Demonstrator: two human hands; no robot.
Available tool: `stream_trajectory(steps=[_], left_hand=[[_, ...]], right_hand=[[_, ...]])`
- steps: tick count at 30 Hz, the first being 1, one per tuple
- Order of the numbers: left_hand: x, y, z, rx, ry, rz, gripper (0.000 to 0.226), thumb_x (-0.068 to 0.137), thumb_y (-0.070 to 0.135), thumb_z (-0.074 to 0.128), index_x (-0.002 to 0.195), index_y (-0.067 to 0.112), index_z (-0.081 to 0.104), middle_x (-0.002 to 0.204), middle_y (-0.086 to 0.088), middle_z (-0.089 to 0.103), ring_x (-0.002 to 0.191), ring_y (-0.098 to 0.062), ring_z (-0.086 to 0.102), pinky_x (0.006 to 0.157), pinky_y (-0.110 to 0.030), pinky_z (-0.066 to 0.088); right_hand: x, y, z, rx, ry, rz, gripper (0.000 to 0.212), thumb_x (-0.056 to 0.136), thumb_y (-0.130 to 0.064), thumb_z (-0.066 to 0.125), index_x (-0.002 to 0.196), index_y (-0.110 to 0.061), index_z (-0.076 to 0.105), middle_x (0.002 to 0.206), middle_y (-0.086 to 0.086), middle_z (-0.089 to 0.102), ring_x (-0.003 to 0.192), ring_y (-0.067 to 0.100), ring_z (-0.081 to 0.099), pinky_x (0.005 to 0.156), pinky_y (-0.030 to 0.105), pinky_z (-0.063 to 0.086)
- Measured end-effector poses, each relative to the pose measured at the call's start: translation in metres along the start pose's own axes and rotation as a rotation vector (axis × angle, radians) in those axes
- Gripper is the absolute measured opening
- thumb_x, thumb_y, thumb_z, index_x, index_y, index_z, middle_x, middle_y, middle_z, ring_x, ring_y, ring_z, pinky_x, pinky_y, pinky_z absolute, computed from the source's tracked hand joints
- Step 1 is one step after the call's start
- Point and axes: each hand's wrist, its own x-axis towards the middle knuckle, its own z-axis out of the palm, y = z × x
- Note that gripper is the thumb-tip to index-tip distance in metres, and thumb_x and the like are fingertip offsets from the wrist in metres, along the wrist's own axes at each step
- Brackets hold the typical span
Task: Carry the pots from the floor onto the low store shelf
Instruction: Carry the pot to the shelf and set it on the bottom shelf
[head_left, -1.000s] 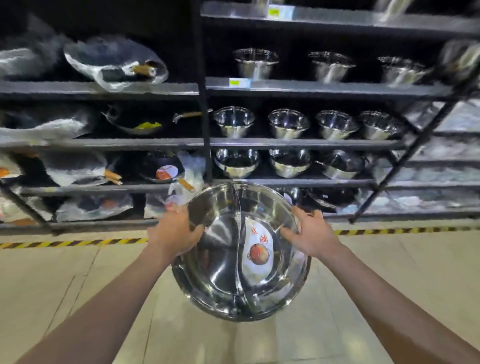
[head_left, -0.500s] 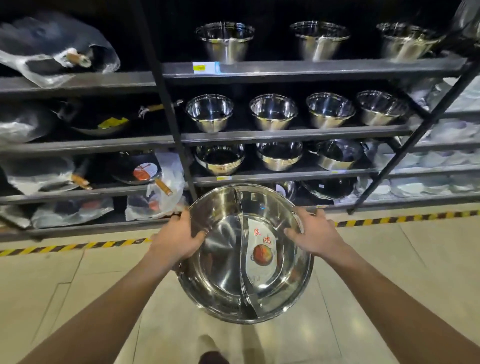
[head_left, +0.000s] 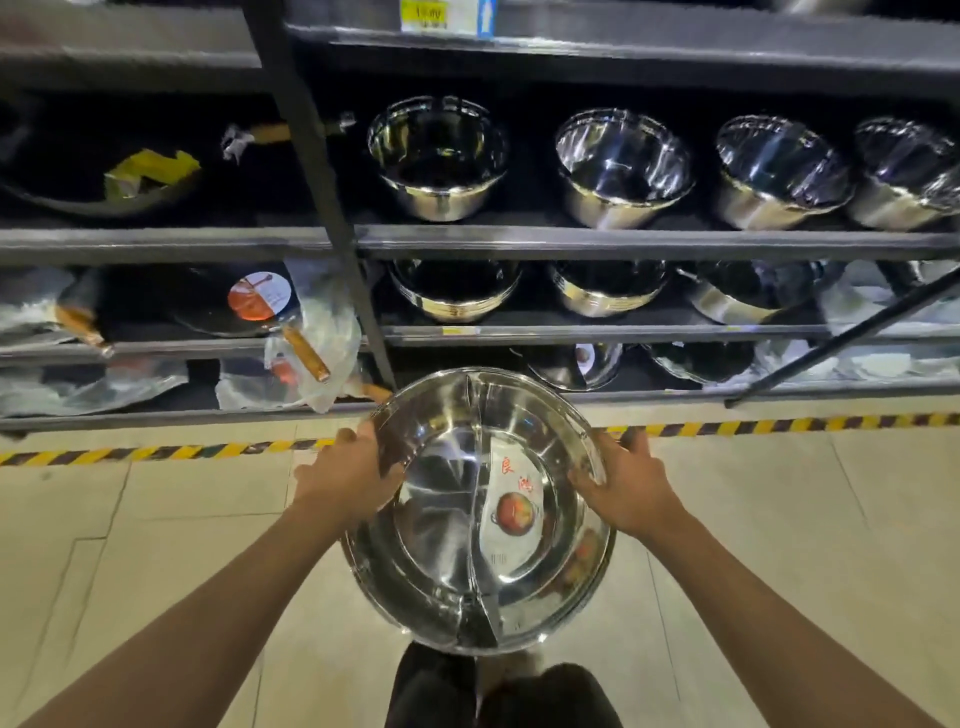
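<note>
I hold a wide, shiny steel pot (head_left: 441, 525) with a curved divider and a red-printed label inside, out in front of me above the floor. My left hand (head_left: 345, 475) grips its left rim and my right hand (head_left: 626, 491) grips its right rim. The pot's far edge reaches the front lip of the lowest store shelf (head_left: 675, 392), where two similar shallow pots (head_left: 576, 364) sit behind it.
Higher shelves hold rows of deep steel pots (head_left: 439, 156). The left bay has bagged woks with wooden handles (head_left: 306, 353). A black upright post (head_left: 322, 197) divides the bays, and a slanted brace (head_left: 841, 338) crosses at right. Yellow-black tape (head_left: 156, 452) runs along the floor. My legs show below.
The shelves have come closer and loom larger. The pot, still held in both hands, has moved forward until its far edge meets the lowest shelf's front.
</note>
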Motion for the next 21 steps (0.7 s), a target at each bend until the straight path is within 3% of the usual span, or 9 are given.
stream_trajectory(steps=[7, 14, 17, 21], left_hand=[[0.086, 0.002, 0.066, -0.026, -0.134, -0.092, 0.071, 0.088, 0.057, 0.056, 0.141, 0.015, 0.033, 0.126, -0.016, 0.052, 0.113, -0.04, 0.058, 0.095, -0.057, 0.049], [0.224, -0.036, 0.196, -0.083, -0.171, -0.172, 0.087, 0.074, 0.068, 0.054, 0.138, 0.013, 0.033, 0.119, -0.02, 0.053, 0.112, -0.045, 0.057, 0.094, -0.056, 0.048], [0.287, -0.05, 0.251, -0.069, -0.157, -0.153, 0.075, 0.085, 0.05, 0.064, 0.139, 0.008, 0.033, 0.123, -0.025, 0.051, 0.117, -0.048, 0.052, 0.095, -0.057, 0.047], [0.378, -0.062, 0.302, -0.062, -0.142, -0.085, 0.075, 0.089, 0.044, 0.064, 0.145, 0.005, 0.032, 0.132, -0.027, 0.048, 0.125, -0.047, 0.046, 0.101, -0.054, 0.043]], right_hand=[[0.11, 0.029, 0.052, 0.002, -0.122, 0.007, 0.069, 0.089, -0.054, 0.052, 0.152, -0.035, 0.028, 0.139, 0.017, 0.038, 0.132, 0.044, 0.036, 0.106, 0.048, 0.036], [0.254, 0.073, 0.178, -0.069, -0.17, -0.094, 0.066, 0.092, -0.05, 0.051, 0.152, -0.03, 0.031, 0.141, 0.016, 0.041, 0.131, 0.039, 0.034, 0.105, 0.046, 0.031], [0.323, 0.092, 0.231, -0.087, -0.153, -0.114, 0.065, 0.091, -0.047, 0.053, 0.151, -0.028, 0.034, 0.142, 0.018, 0.041, 0.13, 0.04, 0.036, 0.105, 0.045, 0.032], [0.419, 0.102, 0.277, -0.111, -0.1, -0.121, 0.059, 0.092, -0.05, 0.05, 0.147, -0.03, 0.04, 0.132, 0.02, 0.05, 0.126, 0.042, 0.04, 0.103, 0.046, 0.038]])
